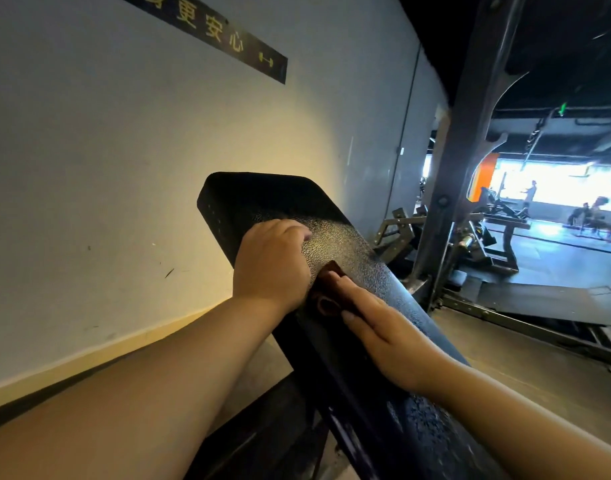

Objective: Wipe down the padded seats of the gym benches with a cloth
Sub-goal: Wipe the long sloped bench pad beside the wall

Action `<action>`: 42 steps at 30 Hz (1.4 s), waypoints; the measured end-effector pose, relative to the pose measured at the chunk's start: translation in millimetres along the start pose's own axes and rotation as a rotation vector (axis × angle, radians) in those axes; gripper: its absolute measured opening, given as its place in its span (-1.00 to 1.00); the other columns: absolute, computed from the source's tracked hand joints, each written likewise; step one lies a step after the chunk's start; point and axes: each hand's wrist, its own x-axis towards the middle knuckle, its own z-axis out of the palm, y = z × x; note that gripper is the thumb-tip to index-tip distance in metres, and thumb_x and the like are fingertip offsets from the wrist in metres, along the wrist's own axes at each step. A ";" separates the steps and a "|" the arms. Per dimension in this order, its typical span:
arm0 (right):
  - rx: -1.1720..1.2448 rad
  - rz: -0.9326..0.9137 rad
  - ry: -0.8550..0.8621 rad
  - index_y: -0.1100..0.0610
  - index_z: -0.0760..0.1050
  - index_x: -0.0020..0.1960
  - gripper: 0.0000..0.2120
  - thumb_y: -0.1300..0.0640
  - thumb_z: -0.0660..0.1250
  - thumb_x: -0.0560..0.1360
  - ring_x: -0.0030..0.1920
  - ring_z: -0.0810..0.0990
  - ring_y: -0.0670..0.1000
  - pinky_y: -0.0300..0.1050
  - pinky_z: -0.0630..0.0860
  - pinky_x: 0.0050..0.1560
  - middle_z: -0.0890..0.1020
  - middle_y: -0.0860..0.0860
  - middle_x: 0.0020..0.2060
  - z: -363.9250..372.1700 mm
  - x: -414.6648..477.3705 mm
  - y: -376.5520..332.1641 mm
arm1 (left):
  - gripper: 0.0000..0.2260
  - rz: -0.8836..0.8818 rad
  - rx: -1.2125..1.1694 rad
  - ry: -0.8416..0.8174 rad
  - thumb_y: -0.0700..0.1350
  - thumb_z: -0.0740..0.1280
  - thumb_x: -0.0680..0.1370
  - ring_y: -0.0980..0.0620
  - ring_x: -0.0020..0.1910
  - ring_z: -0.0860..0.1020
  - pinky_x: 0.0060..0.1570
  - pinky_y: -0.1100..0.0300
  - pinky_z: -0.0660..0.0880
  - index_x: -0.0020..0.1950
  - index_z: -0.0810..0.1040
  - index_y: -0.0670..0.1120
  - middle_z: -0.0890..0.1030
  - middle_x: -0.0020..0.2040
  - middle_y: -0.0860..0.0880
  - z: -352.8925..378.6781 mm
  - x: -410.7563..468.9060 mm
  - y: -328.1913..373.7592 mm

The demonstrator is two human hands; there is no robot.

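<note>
A black padded bench pad [280, 199] with a pebbled surface runs tilted from the lower right up toward the wall. My left hand [271, 265] curls over the pad's left edge, fingers resting on top. A dark reddish-brown cloth [326, 299] lies bunched on the pad just right of that hand. My right hand [383, 327] lies flat, palm down, with its fingers pressing on the cloth's lower part. Most of the cloth is hidden under the two hands.
A pale wall [124, 168] with a dark sign strip [214, 32] stands close on the left. A steel rack upright [460, 161] rises right behind the pad. Other gym machines [487, 237] and people far off fill the right background. The bench frame [262, 438] is below.
</note>
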 end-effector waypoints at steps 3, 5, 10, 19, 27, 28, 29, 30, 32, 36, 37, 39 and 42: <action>0.014 0.218 0.083 -0.11 0.14 0.59 -0.51 0.09 0.14 0.69 0.51 0.28 -0.05 -0.12 0.21 0.51 0.30 -0.13 0.51 -5.7 17.9 13.3 | -0.58 0.005 0.079 -0.068 -0.19 0.10 0.44 -0.12 0.17 0.57 0.28 0.04 0.34 0.16 0.65 -0.15 0.67 0.13 -0.08 1.1 1.8 4.3; -0.011 0.309 0.147 -0.03 0.14 0.60 -0.50 0.12 0.13 0.69 0.52 0.27 0.06 -0.04 0.19 0.52 0.30 0.00 0.53 1.5 29.8 2.9 | -0.63 -0.012 0.126 -0.142 -0.21 0.14 0.50 -0.10 0.24 0.52 0.35 0.05 0.28 0.21 0.62 -0.15 0.63 0.20 -0.08 1.6 4.0 7.5; -0.016 0.053 0.078 -0.19 0.13 0.57 -0.46 0.16 0.17 0.68 0.55 0.08 -0.24 -0.35 -0.01 0.49 0.21 -0.23 0.53 19.8 -25.9 -25.1 | -0.46 0.048 0.107 -0.169 -0.12 -0.01 0.42 -0.11 0.37 0.48 0.44 0.00 0.20 0.21 0.64 -0.15 0.61 0.27 -0.09 0.8 -19.3 6.8; -0.001 0.257 0.165 -0.07 0.12 0.60 -0.47 0.17 0.14 0.68 0.59 0.06 -0.06 -0.12 -0.01 0.57 0.18 -0.10 0.58 16.4 -7.5 -14.3 | -0.58 0.108 0.101 -0.212 -0.20 0.10 0.54 -0.12 0.44 0.41 0.52 -0.13 0.16 0.33 0.57 -0.16 0.55 0.36 -0.10 -1.7 -54.9 12.9; 0.042 0.193 0.091 -0.19 0.14 0.56 -0.48 0.15 0.16 0.68 0.58 0.04 -0.20 -0.19 -0.04 0.58 0.15 -0.28 0.54 11.8 -45.9 4.4 | -0.58 0.110 0.167 -0.207 -0.18 0.11 0.51 -0.14 0.40 0.45 0.49 -0.12 0.18 0.26 0.63 -0.06 0.58 0.32 -0.09 -3.1 -54.3 15.9; 0.037 0.259 0.118 -0.13 0.14 0.58 -0.49 0.15 0.15 0.68 0.59 0.02 -0.14 -0.15 -0.06 0.58 0.15 -0.21 0.56 13.1 -37.4 5.6 | -0.57 0.100 0.183 -0.236 -0.18 0.10 0.52 -0.13 0.44 0.40 0.51 -0.10 0.12 0.30 0.60 -0.04 0.54 0.37 -0.09 -5.6 -54.1 20.9; 0.018 0.297 0.125 -0.09 0.13 0.60 -0.49 0.14 0.13 0.69 0.60 -0.01 -0.11 -0.14 -0.09 0.58 0.13 -0.16 0.58 14.8 -31.3 1.8 | -0.54 0.092 0.208 -0.272 -0.18 0.06 0.55 -0.11 0.50 0.32 0.53 -0.07 0.03 0.37 0.55 -0.02 0.47 0.45 -0.08 -8.7 -52.9 27.0; 0.002 0.297 0.130 -0.08 0.11 0.61 -0.49 0.13 0.11 0.69 0.60 -0.05 -0.11 -0.15 -0.12 0.57 0.10 -0.16 0.59 18.3 -28.1 -3.0 | -0.52 0.083 0.225 -0.310 -0.18 0.02 0.59 -0.09 0.56 0.21 0.55 -0.04 -0.07 0.46 0.46 0.00 0.36 0.53 -0.07 -11.6 -51.5 31.8; 0.008 0.231 0.136 -0.13 0.09 0.60 -0.48 0.11 0.11 0.69 0.58 -0.07 -0.20 -0.27 -0.15 0.51 0.08 -0.25 0.56 23.9 -37.5 -16.3 | -0.53 0.092 0.250 -0.373 -0.16 0.01 0.64 -0.05 0.61 0.03 0.56 -0.01 -0.17 0.57 0.27 0.02 0.16 0.62 -0.06 -14.5 -50.9 36.7; 0.040 0.110 0.032 -0.19 0.15 0.57 -0.51 0.03 0.15 0.69 0.49 -0.03 -0.43 -0.47 -0.10 0.45 0.10 -0.42 0.48 20.4 -75.8 -25.0 | -0.54 0.142 0.233 -0.396 -0.17 0.05 0.66 -0.01 0.61 0.01 0.57 0.03 -0.18 0.58 0.24 0.01 0.14 0.62 -0.02 -16.9 -57.4 35.0; 0.022 0.107 0.012 -0.18 0.16 0.57 -0.52 0.04 0.16 0.69 0.48 -0.01 -0.44 -0.49 -0.08 0.44 0.12 -0.44 0.47 15.4 -77.1 -18.8 | -0.54 0.147 0.217 -0.388 -0.19 0.06 0.65 -0.01 0.61 0.05 0.56 0.04 -0.16 0.56 0.28 0.01 0.19 0.61 -0.02 -17.1 -58.6 33.5; -0.015 0.168 0.069 -0.14 0.22 0.56 -0.53 0.08 0.18 0.68 0.49 0.10 -0.36 -0.45 -0.01 0.47 0.21 -0.37 0.47 9.1 -67.3 0.5 | -0.54 0.145 0.172 -0.355 -0.22 0.04 0.60 -0.06 0.57 0.20 0.54 0.04 -0.07 0.49 0.43 -0.04 0.34 0.54 -0.06 -17.7 -59.4 33.7; 0.015 0.295 0.212 -0.06 0.29 0.54 -0.54 0.13 0.21 0.66 0.54 0.20 -0.11 -0.15 0.09 0.56 0.30 -0.16 0.51 12.1 -43.3 8.3 | -0.53 0.145 0.079 -0.408 -0.23 0.07 0.52 -0.05 0.49 0.35 0.51 0.13 0.01 0.34 0.59 -0.08 0.49 0.43 -0.06 -19.3 -57.1 45.8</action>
